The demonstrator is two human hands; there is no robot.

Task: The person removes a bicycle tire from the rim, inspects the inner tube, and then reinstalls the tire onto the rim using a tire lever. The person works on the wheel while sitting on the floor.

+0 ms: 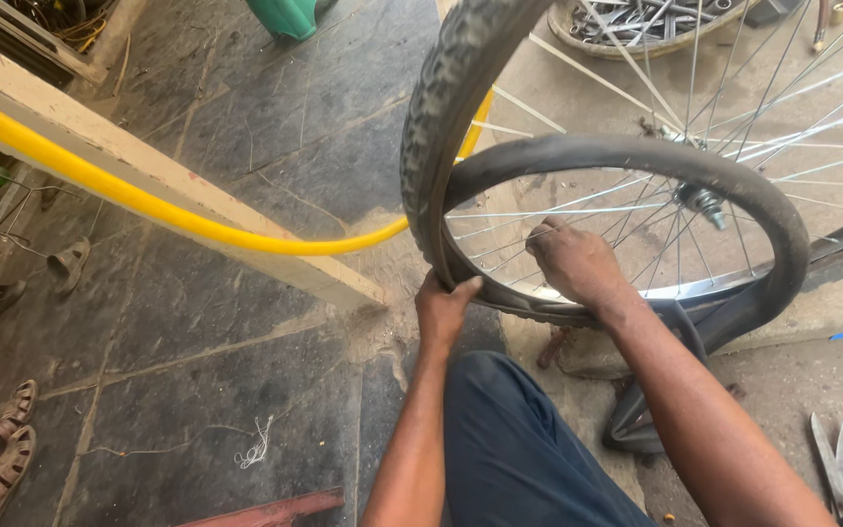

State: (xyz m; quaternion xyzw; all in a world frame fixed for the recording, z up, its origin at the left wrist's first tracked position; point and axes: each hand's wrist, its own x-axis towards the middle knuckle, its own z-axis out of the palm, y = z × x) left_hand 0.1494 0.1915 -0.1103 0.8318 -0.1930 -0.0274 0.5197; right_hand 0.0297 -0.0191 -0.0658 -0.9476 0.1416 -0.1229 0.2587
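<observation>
A spoked bicycle wheel with a knobby black tyre (446, 88) stands upright in front of me. A black inner tube (636, 156) loops out of it across the spokes and down to the right. My left hand (444, 307) grips the lower edge of the tyre from the outside, fingers curled over it. My right hand (573, 262) is inside the wheel, pressing on the tyre and shiny rim (704, 285) near the bottom. The hub (700, 200) sits right of my right hand.
A yellow hose (148, 200) runs along a wooden beam (246, 249) on the dark stone floor. Sandals (7, 454) lie at left, shears (836, 464) at lower right. A round tray of metal tools (636, 24) sits at top, a green container (290, 15) beyond.
</observation>
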